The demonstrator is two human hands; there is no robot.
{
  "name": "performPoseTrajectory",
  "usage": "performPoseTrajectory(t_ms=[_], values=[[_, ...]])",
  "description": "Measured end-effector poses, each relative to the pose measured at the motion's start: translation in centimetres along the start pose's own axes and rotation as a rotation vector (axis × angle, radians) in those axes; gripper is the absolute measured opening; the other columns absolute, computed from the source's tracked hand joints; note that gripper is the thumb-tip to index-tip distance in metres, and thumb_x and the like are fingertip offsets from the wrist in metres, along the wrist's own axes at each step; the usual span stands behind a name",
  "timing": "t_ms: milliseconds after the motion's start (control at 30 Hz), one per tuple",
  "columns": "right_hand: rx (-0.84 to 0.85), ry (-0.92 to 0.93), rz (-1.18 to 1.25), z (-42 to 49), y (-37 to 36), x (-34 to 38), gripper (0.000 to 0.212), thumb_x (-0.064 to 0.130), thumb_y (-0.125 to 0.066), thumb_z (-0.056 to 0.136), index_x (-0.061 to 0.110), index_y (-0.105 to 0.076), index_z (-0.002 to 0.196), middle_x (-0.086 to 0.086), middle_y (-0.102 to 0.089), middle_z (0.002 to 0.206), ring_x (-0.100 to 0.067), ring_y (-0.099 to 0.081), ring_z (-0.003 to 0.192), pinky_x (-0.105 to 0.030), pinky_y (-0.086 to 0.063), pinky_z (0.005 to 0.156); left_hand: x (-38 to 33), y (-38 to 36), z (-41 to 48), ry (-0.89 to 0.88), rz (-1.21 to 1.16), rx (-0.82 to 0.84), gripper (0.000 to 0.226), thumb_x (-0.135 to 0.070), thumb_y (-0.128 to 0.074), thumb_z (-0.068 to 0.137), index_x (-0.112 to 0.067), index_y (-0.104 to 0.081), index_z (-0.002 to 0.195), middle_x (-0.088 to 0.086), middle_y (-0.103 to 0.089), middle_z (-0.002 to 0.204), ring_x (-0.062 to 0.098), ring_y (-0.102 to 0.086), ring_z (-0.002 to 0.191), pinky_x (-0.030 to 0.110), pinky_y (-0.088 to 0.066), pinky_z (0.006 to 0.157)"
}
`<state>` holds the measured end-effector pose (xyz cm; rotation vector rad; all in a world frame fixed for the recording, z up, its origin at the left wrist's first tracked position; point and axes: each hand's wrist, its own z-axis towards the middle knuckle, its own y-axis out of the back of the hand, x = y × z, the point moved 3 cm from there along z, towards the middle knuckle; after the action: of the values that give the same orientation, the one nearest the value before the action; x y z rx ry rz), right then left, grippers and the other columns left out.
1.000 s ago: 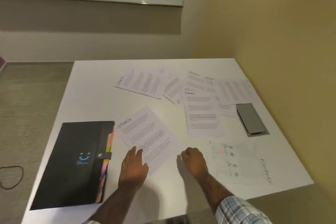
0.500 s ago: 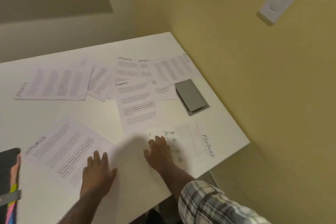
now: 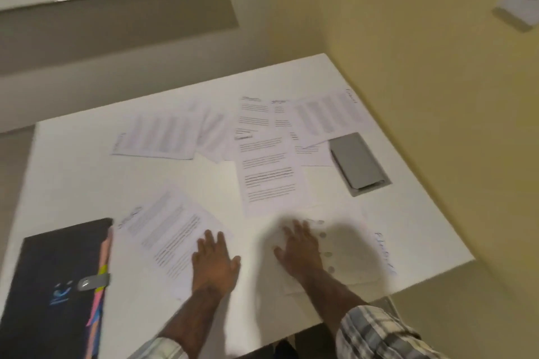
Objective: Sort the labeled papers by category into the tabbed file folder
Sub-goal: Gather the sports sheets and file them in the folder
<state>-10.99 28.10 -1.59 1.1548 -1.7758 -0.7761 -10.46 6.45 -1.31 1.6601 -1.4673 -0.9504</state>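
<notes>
White table (image 3: 73, 172), right hand (image 3: 302, 251) now flat on finance sheet (image 3: 350, 251), left hand (image 3: 214, 264) unmoved, fingers spread

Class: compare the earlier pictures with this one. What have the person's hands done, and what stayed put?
The right hand moved right, off the bare table onto the finance sheet, lying flat. The left hand stayed pressed on the nearest text sheet. Nothing is lifted. The folder remains shut; the other papers are unmoved.

Plaid sleeves (image 3: 376, 332), seemingly grey and cream; bare forearms.
</notes>
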Motion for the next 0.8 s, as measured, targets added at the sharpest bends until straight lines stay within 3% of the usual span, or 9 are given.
performPoseTrajectory(t_ms=[133, 267, 367, 467, 533, 667, 800], values=[[-0.022, 0.071, -0.08, 0.5, -0.4, 0.7, 0.069, 0.056, -0.045, 0.093, 0.025, -0.038, 0.153, -0.011, -0.026, 0.166, -0.034, -0.016, 0.155, -0.046, -0.02, 0.123, 1.2, -1.1, -0.7, 0.007, -0.043, 0.118, 0.082, -0.056, -0.034, 0.101, -0.015, 0.004, 0.161, 0.014, 0.015, 0.167, 0.037, 0.007, 0.155, 0.05, -0.005, 0.124], [-0.006, 0.156, -0.137, 0.9, -0.9, 2.4, 0.058, 0.051, -0.05, 0.094, 0.024, -0.047, 0.145, -0.009, -0.034, 0.162, -0.033, -0.02, 0.154, -0.046, -0.025, 0.122, 1.8, -2.2, -1.8, -0.045, -0.095, 0.097, 0.08, -0.055, -0.037, 0.1, -0.02, 0.0, 0.161, 0.008, 0.013, 0.169, 0.032, 0.009, 0.155, 0.048, 0.0, 0.125], [-0.034, 0.229, -0.11, 0.9, -1.2, 4.4, 0.048, 0.041, -0.057, 0.091, 0.018, -0.061, 0.133, -0.009, -0.051, 0.149, -0.031, -0.039, 0.145, -0.045, -0.034, 0.118, 2.1, -2.3, -3.1, -0.099, -0.136, 0.028, 0.072, -0.056, -0.037, 0.099, -0.021, -0.02, 0.16, 0.006, -0.005, 0.17, 0.029, -0.008, 0.156, 0.045, -0.009, 0.125], [-0.088, 0.338, -0.031, 0.6, -1.1, 7.1, 0.038, 0.031, -0.062, 0.09, 0.013, -0.068, 0.123, -0.008, -0.062, 0.137, -0.029, -0.052, 0.133, -0.042, -0.041, 0.111, 3.9, -1.3, -4.0, -0.026, -0.27, -0.266, 0.054, -0.047, -0.051, 0.094, -0.02, -0.056, 0.141, 0.004, -0.047, 0.154, 0.026, -0.046, 0.141, 0.041, -0.034, 0.118], [-0.023, 0.389, -0.042, 0.3, -1.2, 8.9, 0.044, 0.033, -0.058, 0.095, 0.016, -0.061, 0.135, -0.005, -0.051, 0.151, -0.026, -0.039, 0.145, -0.04, -0.033, 0.118, 6.7, -1.4, -3.8, 0.143, -0.386, -0.36, 0.046, -0.041, -0.062, 0.089, -0.021, -0.06, 0.131, 0.007, -0.054, 0.146, 0.027, -0.053, 0.132, 0.043, -0.045, 0.111], [0.189, 0.44, -0.181, 0.0, -2.6, 10.5, 0.066, 0.045, -0.052, 0.097, 0.025, -0.032, 0.156, -0.003, -0.016, 0.17, -0.03, -0.004, 0.158, -0.047, -0.016, 0.124, 11.0, -2.2, -2.6, 0.498, -0.54, -0.19, 0.057, -0.052, -0.062, 0.079, -0.024, -0.05, 0.127, 0.009, -0.054, 0.132, 0.03, -0.057, 0.117, 0.047, -0.055, 0.094], [0.282, 0.423, -0.259, 0.1, -3.6, 10.9, 0.067, 0.043, -0.052, 0.097, 0.024, -0.026, 0.156, -0.002, -0.001, 0.172, -0.033, 0.008, 0.157, -0.054, -0.006, 0.124, 12.5, -1.3, -1.0, 0.585, -0.697, -0.167, 0.059, -0.057, -0.067, 0.071, -0.029, -0.048, 0.12, 0.002, -0.062, 0.11, 0.027, -0.063, 0.096, 0.049, -0.06, 0.079]])
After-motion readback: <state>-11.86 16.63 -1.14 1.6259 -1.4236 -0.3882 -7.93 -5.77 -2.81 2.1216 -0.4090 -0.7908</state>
